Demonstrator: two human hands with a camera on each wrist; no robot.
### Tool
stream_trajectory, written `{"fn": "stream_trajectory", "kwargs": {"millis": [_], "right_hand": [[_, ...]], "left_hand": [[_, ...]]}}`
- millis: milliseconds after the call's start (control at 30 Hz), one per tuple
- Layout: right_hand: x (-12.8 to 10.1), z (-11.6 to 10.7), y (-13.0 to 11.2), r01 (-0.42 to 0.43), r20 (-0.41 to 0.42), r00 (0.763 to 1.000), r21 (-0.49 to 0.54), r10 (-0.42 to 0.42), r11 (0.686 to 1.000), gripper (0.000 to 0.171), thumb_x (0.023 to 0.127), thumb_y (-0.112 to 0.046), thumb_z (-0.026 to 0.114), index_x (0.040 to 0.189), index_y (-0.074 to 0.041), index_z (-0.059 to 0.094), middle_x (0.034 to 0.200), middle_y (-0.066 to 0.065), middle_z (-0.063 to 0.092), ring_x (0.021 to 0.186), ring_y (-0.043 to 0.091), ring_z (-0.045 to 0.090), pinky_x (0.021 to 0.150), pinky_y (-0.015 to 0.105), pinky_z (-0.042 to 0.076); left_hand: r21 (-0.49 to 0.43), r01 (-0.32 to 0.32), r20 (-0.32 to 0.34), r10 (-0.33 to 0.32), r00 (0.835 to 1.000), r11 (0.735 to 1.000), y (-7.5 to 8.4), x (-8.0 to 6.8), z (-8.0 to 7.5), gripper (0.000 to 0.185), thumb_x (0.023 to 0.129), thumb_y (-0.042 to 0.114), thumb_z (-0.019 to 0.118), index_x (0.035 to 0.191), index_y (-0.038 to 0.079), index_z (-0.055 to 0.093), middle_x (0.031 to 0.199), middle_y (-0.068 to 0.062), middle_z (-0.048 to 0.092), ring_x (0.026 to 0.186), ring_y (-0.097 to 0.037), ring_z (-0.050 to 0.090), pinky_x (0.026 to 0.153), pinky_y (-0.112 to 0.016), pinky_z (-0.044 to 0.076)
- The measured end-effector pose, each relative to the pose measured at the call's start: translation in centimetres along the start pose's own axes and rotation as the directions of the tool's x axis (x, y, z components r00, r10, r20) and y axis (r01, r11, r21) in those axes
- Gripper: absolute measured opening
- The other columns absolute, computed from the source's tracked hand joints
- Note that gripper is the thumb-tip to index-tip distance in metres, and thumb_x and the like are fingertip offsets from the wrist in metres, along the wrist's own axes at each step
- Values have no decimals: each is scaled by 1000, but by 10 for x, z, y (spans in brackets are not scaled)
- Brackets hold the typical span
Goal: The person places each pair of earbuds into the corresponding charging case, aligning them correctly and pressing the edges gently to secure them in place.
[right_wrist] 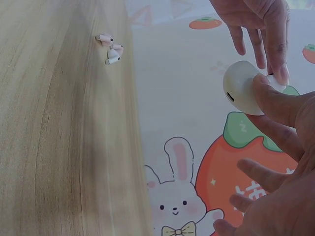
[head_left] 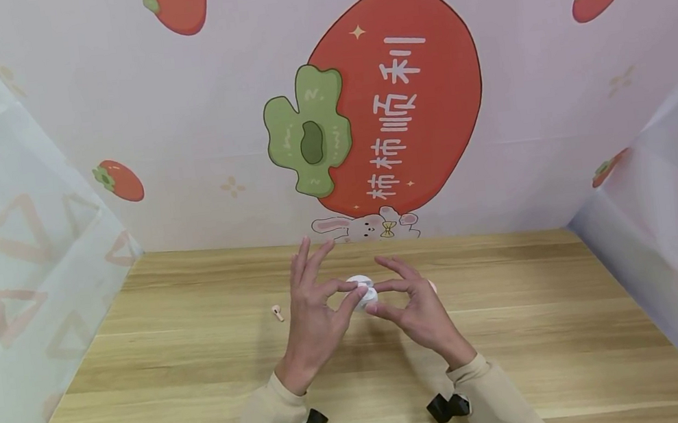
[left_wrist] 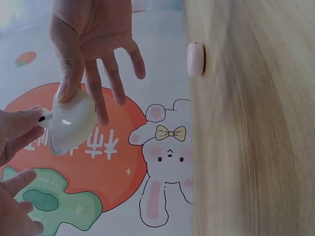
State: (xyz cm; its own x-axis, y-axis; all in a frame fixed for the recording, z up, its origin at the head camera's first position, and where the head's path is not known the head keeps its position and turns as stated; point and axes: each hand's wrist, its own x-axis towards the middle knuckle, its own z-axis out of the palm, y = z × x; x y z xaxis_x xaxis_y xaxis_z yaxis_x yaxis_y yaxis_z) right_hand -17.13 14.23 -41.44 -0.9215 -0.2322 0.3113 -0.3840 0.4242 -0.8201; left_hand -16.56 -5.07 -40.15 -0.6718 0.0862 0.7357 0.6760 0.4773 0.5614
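White and rounded, the earbud case (head_left: 362,292) is held above the wooden table (head_left: 513,331), pinched between the left hand (head_left: 315,310) and the right hand (head_left: 417,306), other fingers spread. An earbud (head_left: 277,312) lies on the table to the left.

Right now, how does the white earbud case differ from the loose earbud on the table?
The earbud case is pinched above the wooden table between the left hand and right hand; the earbud lies untouched on the wood, left of the hands. The case is larger and rounded; the earbud is small, with a stem. Both are pale.
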Motion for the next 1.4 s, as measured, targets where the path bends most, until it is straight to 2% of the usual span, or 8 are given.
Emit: {"fn": "stream_trajectory", "kwargs": {"millis": [467, 700, 1033, 1400], "right_hand": [[1, 0, 0, 14, -3, 1000, 7, -14, 1000, 24, 80, -13, 88, 103, -10, 81, 149, 7, 52, 147, 39, 31, 112, 70, 24], [1, 0, 0, 11, -2, 1000, 6, -11, 1000, 25, 80, -12, 88, 104, -11, 81, 148, 7, 53, 146, 33, 33, 112, 69, 25], [1, -1, 0, 9, 1, 1000, 8, -9, 1000, 25, 80, -12, 88, 104, -11, 81, 148, 6, 53, 146, 34, 33, 112, 69, 25], [1, -2, 1, 16, -2, 1000, 21, -16, 1000, 25, 81, -12, 87, 105, -10, 81, 146, 7, 55, 144, 33, 35, 112, 69, 27]], "left_hand": [[21, 37, 16, -37, 999, 999, 1, -2, 2, 12, 80, 14, 86, 80, 5, 79, 144, -14, 54, 151, -37, 21, 118, -64, 15], [30, 39, 22, -40, 999, 999, 1, -2, 3, 13, 80, 16, 86, 80, 6, 79, 143, -16, 54, 151, -37, 22, 118, -63, 17], [34, 48, 26, -49, 998, 998, 1, -2, 3, 14, 80, 18, 86, 79, 7, 78, 142, -16, 53, 150, -38, 23, 117, -64, 19], [36, 65, 3, -65, 998, 997, 3, 2, -4, 15, 81, 17, 86, 83, 4, 78, 140, -19, 52, 149, -39, 25, 116, -65, 21]]}}
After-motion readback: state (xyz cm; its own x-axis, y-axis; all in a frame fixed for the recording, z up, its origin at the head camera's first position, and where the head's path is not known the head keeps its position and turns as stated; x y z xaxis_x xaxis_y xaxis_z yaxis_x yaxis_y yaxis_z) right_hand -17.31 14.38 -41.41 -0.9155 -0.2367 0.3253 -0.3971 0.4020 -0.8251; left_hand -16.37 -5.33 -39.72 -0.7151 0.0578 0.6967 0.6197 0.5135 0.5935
